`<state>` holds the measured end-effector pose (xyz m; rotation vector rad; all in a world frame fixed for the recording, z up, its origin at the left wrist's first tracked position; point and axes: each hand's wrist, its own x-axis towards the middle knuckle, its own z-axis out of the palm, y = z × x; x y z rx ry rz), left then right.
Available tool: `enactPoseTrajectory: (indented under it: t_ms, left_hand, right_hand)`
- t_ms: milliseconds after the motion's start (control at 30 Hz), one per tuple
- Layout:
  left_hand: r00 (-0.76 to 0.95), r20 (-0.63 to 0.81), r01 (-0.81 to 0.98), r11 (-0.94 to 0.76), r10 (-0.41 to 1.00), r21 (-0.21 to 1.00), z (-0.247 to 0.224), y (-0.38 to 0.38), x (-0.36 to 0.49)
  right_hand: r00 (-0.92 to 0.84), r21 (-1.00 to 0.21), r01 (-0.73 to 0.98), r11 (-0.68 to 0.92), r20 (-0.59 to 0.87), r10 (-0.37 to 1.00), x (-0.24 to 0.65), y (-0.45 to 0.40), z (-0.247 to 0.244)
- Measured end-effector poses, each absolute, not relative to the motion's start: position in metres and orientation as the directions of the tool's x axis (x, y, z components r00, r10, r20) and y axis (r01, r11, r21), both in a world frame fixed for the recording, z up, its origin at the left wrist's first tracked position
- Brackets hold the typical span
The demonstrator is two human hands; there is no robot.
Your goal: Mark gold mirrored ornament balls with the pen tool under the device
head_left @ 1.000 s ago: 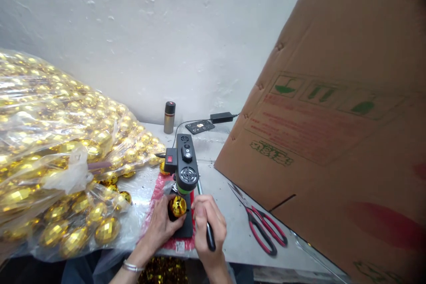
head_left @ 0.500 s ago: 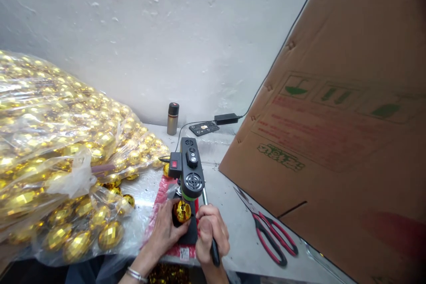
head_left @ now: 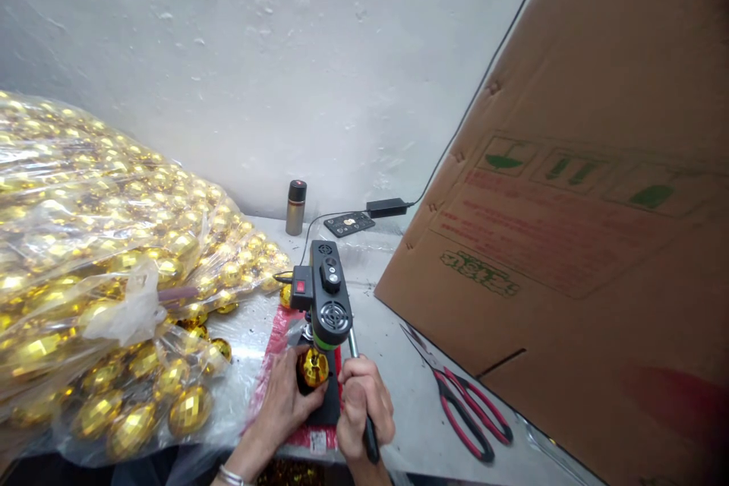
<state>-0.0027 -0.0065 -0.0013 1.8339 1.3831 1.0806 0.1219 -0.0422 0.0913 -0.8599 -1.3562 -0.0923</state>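
Observation:
A shiny gold faceted ball sits under the head of a black bench press machine. My left hand grips that ball between thumb and fingers, from its left side. My right hand is wrapped round the press's lever, a metal rod with a black grip that points down toward me. The machine's base lies on a red plastic sheet. Its head hides the top edge of the ball.
A large clear bag of gold balls fills the left. Red-handled scissors lie on the right, beside a big cardboard box. At the back are a small bottle, a phone and a black power adapter.
The whole view has shifted slightly. My left hand still holds the gold ball under the press and my right hand still grips the lever; neither has visibly moved against the machine.

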Motion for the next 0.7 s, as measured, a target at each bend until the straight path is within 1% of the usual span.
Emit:
enactPoseTrajectory:
  t_ms: [100, 267, 500, 700]
  left_hand:
    - [0.125, 0.247, 0.476, -0.276, 0.961, 0.835, 0.0, -0.007, -0.003]
    - [0.123, 0.238, 0.484, -0.267, 0.963, 0.833, -0.001, -0.006, -0.003]
    - [0.108, 0.239, 0.491, -0.261, 0.965, 0.831, -0.002, -0.005, -0.002]
    - [0.133, 0.223, 0.493, -0.259, 0.966, 0.831, 0.005, -0.007, -0.002]
  right_hand:
    - [0.263, -0.463, 0.544, 0.7, 0.886, 0.382, 0.122, -0.042, 0.093]
    - [0.271, -0.481, 0.543, 0.688, 0.876, 0.399, 0.122, -0.042, 0.089]
    - [0.256, -0.472, 0.542, 0.695, 0.881, 0.398, 0.122, -0.041, 0.086]
    - [0.163, -0.398, 0.582, 0.709, 0.912, 0.377, 0.125, -0.041, 0.077]
